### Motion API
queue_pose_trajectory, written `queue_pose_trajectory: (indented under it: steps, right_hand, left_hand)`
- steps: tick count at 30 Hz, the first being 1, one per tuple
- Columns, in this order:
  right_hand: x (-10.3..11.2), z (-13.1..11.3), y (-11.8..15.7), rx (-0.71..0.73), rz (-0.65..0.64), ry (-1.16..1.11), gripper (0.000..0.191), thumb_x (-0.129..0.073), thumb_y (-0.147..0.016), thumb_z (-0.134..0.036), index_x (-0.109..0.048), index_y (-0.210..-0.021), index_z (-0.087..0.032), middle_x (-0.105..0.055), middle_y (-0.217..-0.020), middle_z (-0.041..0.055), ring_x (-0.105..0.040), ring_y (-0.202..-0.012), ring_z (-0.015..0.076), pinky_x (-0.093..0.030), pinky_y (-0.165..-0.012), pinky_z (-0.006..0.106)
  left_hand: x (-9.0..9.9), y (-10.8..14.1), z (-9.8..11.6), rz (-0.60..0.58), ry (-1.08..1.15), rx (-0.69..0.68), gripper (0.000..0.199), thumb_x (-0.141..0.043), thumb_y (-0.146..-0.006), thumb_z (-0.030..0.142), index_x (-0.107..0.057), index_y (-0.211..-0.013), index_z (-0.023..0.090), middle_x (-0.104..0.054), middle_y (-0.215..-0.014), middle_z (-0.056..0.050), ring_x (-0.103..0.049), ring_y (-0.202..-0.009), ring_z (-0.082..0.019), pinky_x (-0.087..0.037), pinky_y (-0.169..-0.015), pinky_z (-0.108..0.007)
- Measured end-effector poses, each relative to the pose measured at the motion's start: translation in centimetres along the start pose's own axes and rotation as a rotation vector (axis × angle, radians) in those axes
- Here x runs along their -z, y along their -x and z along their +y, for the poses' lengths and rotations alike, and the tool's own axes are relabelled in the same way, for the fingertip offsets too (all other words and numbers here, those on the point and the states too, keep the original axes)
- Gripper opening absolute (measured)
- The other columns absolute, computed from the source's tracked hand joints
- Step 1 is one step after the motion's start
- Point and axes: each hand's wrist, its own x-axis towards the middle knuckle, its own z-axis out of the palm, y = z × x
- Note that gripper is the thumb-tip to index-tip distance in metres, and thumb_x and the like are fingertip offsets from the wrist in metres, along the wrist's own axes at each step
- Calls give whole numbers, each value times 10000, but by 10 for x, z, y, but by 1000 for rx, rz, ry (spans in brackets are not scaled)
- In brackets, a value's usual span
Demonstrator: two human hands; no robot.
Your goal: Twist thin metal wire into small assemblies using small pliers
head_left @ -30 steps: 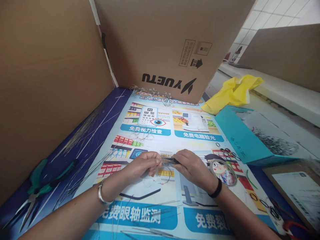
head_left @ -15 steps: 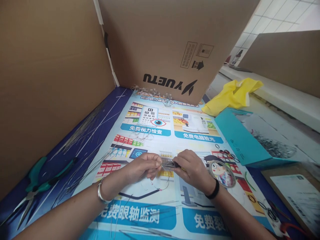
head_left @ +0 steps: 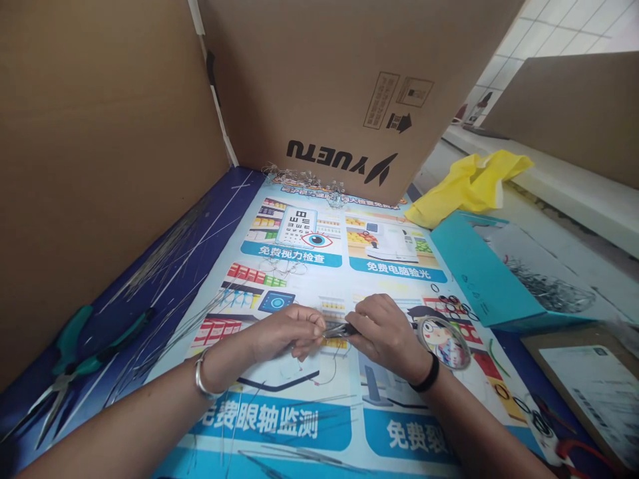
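In the middle of the head view, my right hand is closed around small dark-handled pliers, whose metal jaws point left. Close to the jaw tips, my left hand pinches a thin wire. A loop of it hangs below the fingers, over the printed poster. The wire's end at the jaws is too small to make out, and most of the pliers' handles are hidden in my right palm.
Larger green-handled pliers lie open at left, near loose straight wires. Cardboard walls rise behind. On the right are a blue box of metal pieces, a yellow cloth, a tape roll and black rings.
Both hands stay in nearly the same place, still on the pliers and the wire. The hanging wire loop has shifted slightly, and the camera view has moved a little.
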Motion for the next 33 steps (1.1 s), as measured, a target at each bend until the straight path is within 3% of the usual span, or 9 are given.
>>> queue_pose_trajectory:
  steps: [6, 15, 33]
  right_hand:
    - [4, 0, 0, 44, -36, 83, 162, -515, -852, -311, -589, -812, -173, -548, -730, 54, -440, -733, 185, -318, -667, 332]
    - [4, 1, 0, 72, -55, 128, 208, -495, -869, -360, -576, -799, -182, -525, -699, 39, -408, -696, 175, -293, -640, 330]
    - [4, 1, 0, 20, -72, 156, 219, -487, -874, -320, -546, -721, -176, -522, -672, 34, -421, -651, 166, -294, -610, 314]
  left_hand:
    - [1, 0, -1, -20, -12, 29, 82, -518, -762, 167, -526, -682, 151, -442, -433, 67, -360, -399, -58, -342, -487, -210]
    - [-1, 0, 2, 30, -65, 51, 103, -522, -760, 192, -538, -670, 146, -459, -438, 60, -377, -406, -60, -330, -490, -211]
    - [-2, -4, -4, 177, -207, -73, 193, -526, -804, 323, -508, -705, 158, -495, -494, 37, -426, -469, -80, -320, -510, -228]
